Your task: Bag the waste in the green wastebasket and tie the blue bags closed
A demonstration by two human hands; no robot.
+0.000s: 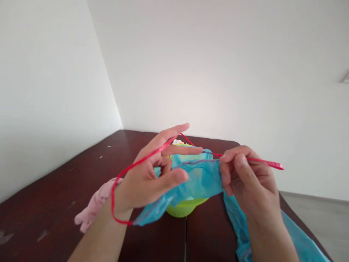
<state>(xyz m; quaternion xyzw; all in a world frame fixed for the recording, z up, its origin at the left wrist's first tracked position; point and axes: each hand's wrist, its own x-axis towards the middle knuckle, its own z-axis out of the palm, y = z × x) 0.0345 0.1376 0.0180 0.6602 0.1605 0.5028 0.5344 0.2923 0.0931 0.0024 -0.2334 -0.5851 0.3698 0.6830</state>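
Observation:
A thin blue plastic bag (201, 178) with a red drawstring (144, 158) stretches between my two hands. The drawstring loops around the outside of my left hand (152, 171) and its wrist. On that hand the index and middle fingers reach out to the right, the thumb is apart, and the other fingers curl near the bag's rim. My right hand (248, 178) pinches the drawstring by the bag's rim, and a red end sticks out past the knuckles. Behind the bag stands a yellow-green plastic basket (180, 210), partly hidden, with something white (178, 142) at its top.
A pink cloth (96, 205) lies on the dark brown table (60, 182), left of my left forearm. More blue plastic (297, 233) spreads at the right edge, under and beside my right forearm. White walls (204, 65) stand behind and left; pale floor shows at the right.

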